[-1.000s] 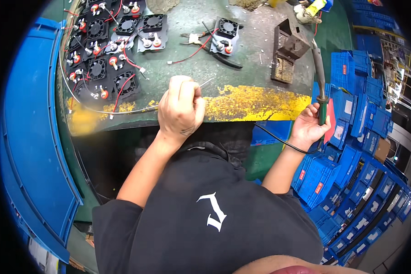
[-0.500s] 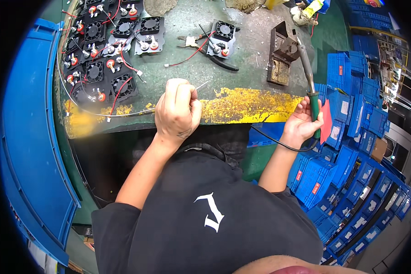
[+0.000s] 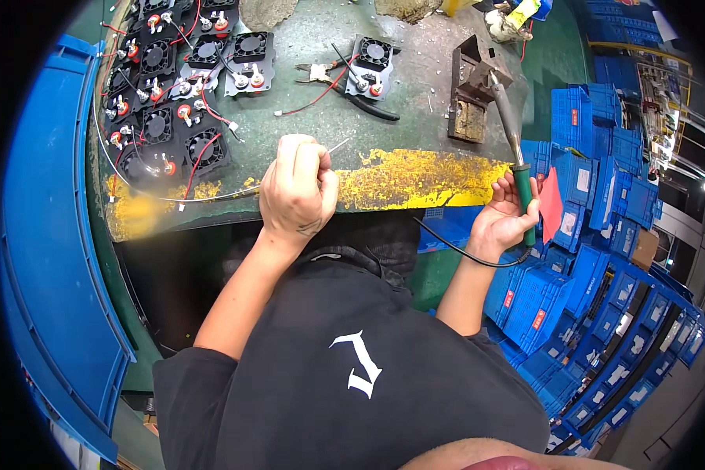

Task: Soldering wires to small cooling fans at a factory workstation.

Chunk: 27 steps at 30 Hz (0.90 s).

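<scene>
My left hand point(image 3: 299, 184) is closed over the yellow-worn front edge of the bench, pinching a thin silvery solder wire point(image 3: 339, 146). A short end points toward the far right, and the long part trails away to the left. In my right hand point(image 3: 497, 227) is a soldering iron point(image 3: 507, 121), gripped by its green handle. Its tip is beside the rusty metal iron stand point(image 3: 468, 119). Beyond my left hand lies a single black plate with a fan point(image 3: 376, 53), two red-ringed terminals, and red and black wires. Pliers point(image 3: 319, 73) with pale wrapping and dark handles lie partly beneath it.
Several similar fan plates point(image 3: 157, 125) crowd the bench's far left. A tall blue panel point(image 3: 63, 211) borders that side. Stacked blue crates point(image 3: 529, 305) fill the right, near a red sheet point(image 3: 551, 205). The iron's black cord point(image 3: 458, 249) hangs below the bench edge.
The whole view has shifted slightly left. My right hand has drawn the iron a little toward me, its tip now lower beside the stand. My left hand keeps its pinch on the solder wire.
</scene>
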Each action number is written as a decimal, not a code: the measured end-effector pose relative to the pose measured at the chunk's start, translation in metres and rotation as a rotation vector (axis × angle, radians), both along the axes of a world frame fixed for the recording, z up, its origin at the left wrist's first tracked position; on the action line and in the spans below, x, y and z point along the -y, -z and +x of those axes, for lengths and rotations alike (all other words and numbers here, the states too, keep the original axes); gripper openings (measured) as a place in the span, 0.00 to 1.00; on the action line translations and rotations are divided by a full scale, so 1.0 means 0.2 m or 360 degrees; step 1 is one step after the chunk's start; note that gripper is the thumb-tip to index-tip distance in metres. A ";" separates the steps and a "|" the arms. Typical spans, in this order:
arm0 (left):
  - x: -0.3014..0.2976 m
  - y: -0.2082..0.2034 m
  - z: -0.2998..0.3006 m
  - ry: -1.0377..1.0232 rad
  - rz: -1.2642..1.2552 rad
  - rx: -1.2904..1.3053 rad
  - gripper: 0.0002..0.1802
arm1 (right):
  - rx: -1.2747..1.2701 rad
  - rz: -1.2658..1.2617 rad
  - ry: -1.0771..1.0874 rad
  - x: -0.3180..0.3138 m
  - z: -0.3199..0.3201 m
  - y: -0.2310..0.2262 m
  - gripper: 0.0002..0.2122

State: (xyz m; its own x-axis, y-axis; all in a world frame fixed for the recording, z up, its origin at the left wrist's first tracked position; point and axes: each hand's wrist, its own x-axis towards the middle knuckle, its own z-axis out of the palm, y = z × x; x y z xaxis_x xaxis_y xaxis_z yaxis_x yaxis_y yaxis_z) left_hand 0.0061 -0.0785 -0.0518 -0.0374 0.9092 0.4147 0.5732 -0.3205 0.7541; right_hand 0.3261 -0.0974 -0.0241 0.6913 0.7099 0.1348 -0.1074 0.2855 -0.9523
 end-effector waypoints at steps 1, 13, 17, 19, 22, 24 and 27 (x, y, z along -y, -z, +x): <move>0.00 0.00 0.00 -0.0002 0.0003 0.0002 0.13 | 0.0006 -0.0018 0.0032 0.01 0.00 0.00 0.24; 0.01 -0.01 -0.01 -0.0006 -0.0004 0.0020 0.13 | -0.0782 0.0159 -0.0221 0.05 0.11 -0.03 0.22; 0.00 -0.01 -0.01 -0.0010 -0.0002 0.0019 0.13 | -0.1100 0.0231 -0.0400 -0.01 0.15 -0.05 0.21; 0.00 -0.01 -0.01 -0.0009 0.0001 0.0024 0.13 | -0.1199 0.0226 -0.0406 -0.04 0.15 -0.06 0.21; 0.00 -0.01 0.00 -0.0018 -0.0003 0.0040 0.12 | -0.1315 0.0215 -0.0411 -0.05 0.15 -0.06 0.21; 0.01 -0.01 0.00 -0.0012 -0.0018 0.0024 0.12 | -0.1330 0.0208 -0.0413 -0.05 0.15 -0.05 0.21; 0.00 -0.01 0.00 -0.0006 -0.0008 0.0022 0.11 | -0.1334 0.0237 -0.0392 -0.03 0.15 -0.03 0.21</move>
State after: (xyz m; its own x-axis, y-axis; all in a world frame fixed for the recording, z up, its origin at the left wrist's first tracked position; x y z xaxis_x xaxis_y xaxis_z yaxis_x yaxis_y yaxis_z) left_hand 0.0054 -0.0790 -0.0498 -0.0463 0.9112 0.4093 0.5639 -0.3144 0.7637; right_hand 0.3560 -0.0906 -0.0181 0.4341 0.8669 -0.2449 -0.8280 0.2769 -0.4877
